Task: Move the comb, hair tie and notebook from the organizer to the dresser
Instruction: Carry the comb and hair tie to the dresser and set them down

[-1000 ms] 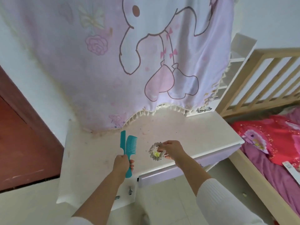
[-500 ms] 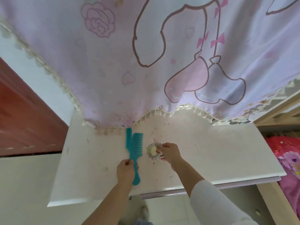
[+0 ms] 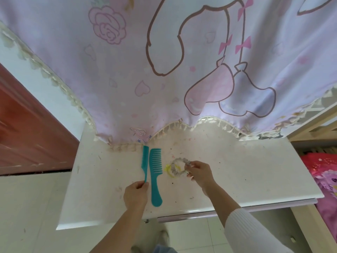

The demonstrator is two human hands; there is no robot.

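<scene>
Two teal combs lie side by side on the white dresser top [image 3: 255, 170]. The wide-tooth comb [image 3: 155, 172] rests flat with its handle toward me. My left hand [image 3: 135, 195] pinches the thin tail of the narrow comb [image 3: 145, 162], which lies to its left. A grey fabric hair tie [image 3: 177, 166] sits on the dresser over a thin yellow band [image 3: 168, 170]. My right hand [image 3: 199, 173] grips the grey hair tie's right side. No notebook or organizer is in view.
A pink cartoon-print curtain [image 3: 164, 70] with a fringed hem hangs over the dresser's back edge. A red-brown door [image 3: 27, 128] stands at the left. A wooden bed frame [image 3: 313, 125] with pink bedding [image 3: 326, 172] is at the right.
Both combs and the hair tie came down onto the dresser top. The wide-tooth comb left my left hand, which now holds only the narrow comb's tail. The camera moved closer.
</scene>
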